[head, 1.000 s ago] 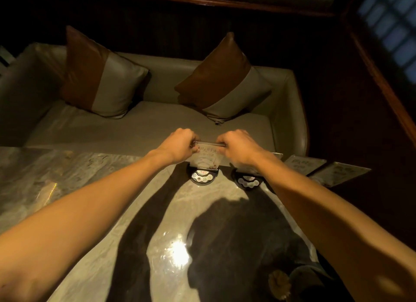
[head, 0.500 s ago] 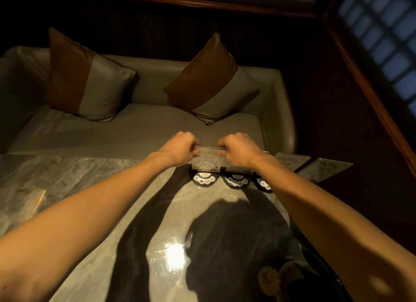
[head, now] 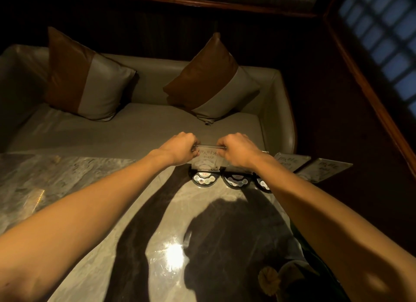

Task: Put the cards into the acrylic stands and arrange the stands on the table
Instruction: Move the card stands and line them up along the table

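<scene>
The left hand (head: 180, 147) and right hand (head: 238, 149) pinch the two top corners of an upright acrylic stand (head: 208, 158) that sits between them at the marble table (head: 101, 189)'s far edge. Right of it, more stands (head: 290, 161) line that edge, while broad bare tabletop lies leftward. Both hands' fingers are curled shut on the stand.

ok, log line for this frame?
phase: seating card in stand | left hand: gripping stand top edge | right hand: same | two more stands at right on table
</scene>
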### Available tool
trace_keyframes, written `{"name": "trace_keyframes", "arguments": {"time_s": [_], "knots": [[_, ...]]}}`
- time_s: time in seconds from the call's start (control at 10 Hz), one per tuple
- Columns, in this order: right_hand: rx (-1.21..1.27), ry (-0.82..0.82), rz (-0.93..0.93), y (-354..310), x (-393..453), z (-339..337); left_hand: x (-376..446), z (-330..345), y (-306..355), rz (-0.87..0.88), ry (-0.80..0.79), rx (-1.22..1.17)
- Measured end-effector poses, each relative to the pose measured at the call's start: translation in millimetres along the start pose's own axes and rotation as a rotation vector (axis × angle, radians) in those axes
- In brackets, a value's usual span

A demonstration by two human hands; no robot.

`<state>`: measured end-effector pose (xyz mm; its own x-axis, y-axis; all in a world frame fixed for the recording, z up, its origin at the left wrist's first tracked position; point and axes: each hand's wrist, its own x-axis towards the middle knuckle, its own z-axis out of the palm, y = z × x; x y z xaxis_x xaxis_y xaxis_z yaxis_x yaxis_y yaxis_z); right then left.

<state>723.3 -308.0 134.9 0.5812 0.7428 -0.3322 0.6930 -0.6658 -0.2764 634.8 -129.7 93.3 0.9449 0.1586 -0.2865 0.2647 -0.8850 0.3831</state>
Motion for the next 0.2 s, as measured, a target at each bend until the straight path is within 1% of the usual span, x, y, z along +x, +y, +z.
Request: {"name": "trace_keyframes", "arguments": {"time_s": [0.2], "knots": [[0.037,0.000,-0.006,2.5,-2.9,-0.2,-1.5,-5.7,4.0,0.014,-0.036,0.018]]}}
